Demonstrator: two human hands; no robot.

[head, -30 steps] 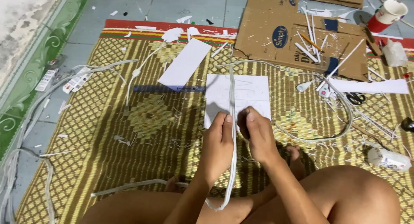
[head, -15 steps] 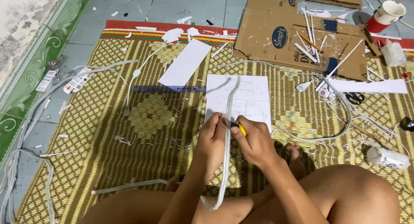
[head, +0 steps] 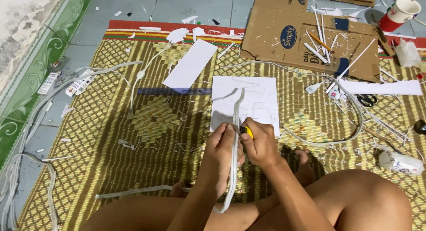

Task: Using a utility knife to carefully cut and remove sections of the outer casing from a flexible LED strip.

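Item under inspection: 1 long white strip (head: 234,137), at centre frame, running from the person's lap at lower centre up over a white sheet (head: 262,97) that lies on the woven mat (head: 111,142).

Position: the left hand (head: 222,153) closes its fingers around the strip from the left side. The right hand (head: 262,142) presses in from the right, fingers curled shut on a small yellow-handled tool (head: 246,131), apparently a cutter; its tip sits at the strip, though contact is hidden by the fingers.

Orientation: long axis near vertical in the frame. The far end points to the upper part of the frame and bends slightly right near the sheet's top edge; the near end droops between the legs.

Handling, as judged: light, thin and pliable; it sags under its own weight and holds no line unsupported. The surface looks smooth, so it may slip. Best hold is a pinch across its width just below the working point, where the left hand is now.

Surroundings: flattened cardboard (head: 284,40) at upper right, a blue ruler (head: 173,91) left of the sheet, scissors (head: 366,99) at right.
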